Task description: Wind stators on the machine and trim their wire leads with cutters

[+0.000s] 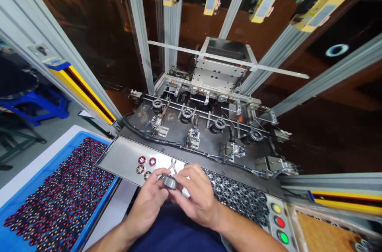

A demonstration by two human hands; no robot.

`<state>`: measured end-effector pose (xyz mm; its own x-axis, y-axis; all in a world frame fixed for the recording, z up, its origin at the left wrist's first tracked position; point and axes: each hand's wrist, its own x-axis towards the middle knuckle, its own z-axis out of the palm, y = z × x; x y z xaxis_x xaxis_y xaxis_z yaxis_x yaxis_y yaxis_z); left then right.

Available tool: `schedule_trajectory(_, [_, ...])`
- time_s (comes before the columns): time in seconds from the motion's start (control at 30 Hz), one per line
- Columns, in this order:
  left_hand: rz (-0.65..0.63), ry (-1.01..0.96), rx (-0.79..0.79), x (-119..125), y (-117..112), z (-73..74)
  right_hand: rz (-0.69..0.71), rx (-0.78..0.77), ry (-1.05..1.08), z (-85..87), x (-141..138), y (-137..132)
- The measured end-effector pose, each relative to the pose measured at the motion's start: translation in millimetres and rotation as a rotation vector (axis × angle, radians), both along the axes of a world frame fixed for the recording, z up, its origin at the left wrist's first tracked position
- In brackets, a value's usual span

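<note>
Dark grey and rounded, a small part (pixel 170 183) sits between the two hands, above the near edge of the metal tray (pixel 119 156). The left hand (pixel 148 201) has thumb and fingertips closed to the part's width on one side; the right hand (pixel 199 196) pinches the other, its fingers curled and nearly together. Gripping from both sides probably keeps the part steady and easy to turn. Just beyond, pliers (pixel 173 163) point toward the tray's far edge, jaws spread; the hands hide their handles, so whether they lie loose cannot be told. Red-wound cores (pixel 152 161) sit left of the pliers, perhaps spaced for easy picking. Black parts (pixel 238 194) crowd toward the tray's right end, and a blue tray (pixel 12 239) full of similar wound cores stands off its left corner, likely for reach.
</note>
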<state>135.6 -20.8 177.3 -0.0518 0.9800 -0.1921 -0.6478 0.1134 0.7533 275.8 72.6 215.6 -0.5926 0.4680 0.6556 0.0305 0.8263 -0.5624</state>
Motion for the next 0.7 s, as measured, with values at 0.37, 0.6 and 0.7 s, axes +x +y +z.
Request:
schedule_trajectory(0.37, [-0.159,0.616,0.081,-27,-7,1.0,0.513,-0.802,-0.344,31.2,11,40])
schedule_trajectory(0.6, [-0.246,0.804,0.162,-42,1,19.0,0.798,-0.821,-0.44,36.2,-3,58])
schedule_trajectory(0.7, [-0.228,0.776,0.164,-47,5,22.5,0.843,-0.792,-0.473,38.4,-12,66])
